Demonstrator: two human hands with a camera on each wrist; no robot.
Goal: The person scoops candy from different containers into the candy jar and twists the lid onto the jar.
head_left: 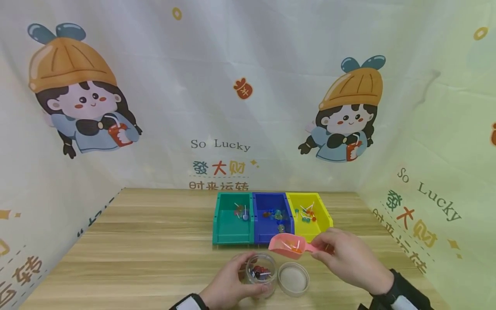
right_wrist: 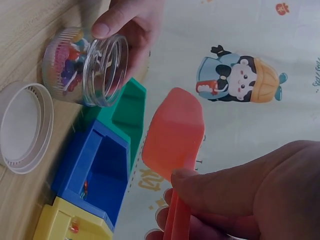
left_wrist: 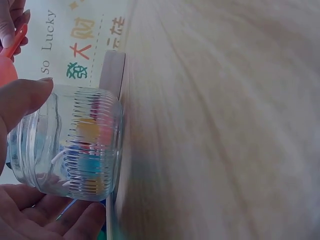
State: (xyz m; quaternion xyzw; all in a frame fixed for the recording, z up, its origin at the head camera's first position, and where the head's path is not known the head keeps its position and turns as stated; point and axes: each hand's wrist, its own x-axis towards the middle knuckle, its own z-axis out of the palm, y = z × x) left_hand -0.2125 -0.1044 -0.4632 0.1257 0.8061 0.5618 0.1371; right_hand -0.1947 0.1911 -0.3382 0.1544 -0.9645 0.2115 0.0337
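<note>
The left hand (head_left: 228, 282) reaches in over the near edge of the table (head_left: 155, 241), its fingers curled round a clear jar (left_wrist: 57, 135), with the thumb on the near side and the fingertips at the far side. The jar stands upright toward that near edge, open at the top, with small coloured pieces and pale sticks inside. The right hand (head_left: 345, 254) comes in from the near right corner, wrist above the surface, grasping the handle of a pink scoop (head_left: 286, 242): the thumb lies along the handle and the other fingers bend beneath it. The scoop is raised, its mouth turned leftward, with orange pieces (head_left: 295, 249) in it. A round lid (head_left: 294, 280) lies just right of the jar. Toward the far edge, right of its middle, a green tray (head_left: 224, 224), a blue tray (head_left: 263, 204) and a yellow tray (head_left: 314, 230) stand side by side, each holding small coloured pieces. The back curtain (head_left: 162, 112) reads "So Lucky" in dark letters, with "發大财" in green, red and yellow below, then "时来运转", partly cut off by the table's far edge. The right-hand curtain repeats "So Lucky" and "發大财" on a slant.
</note>
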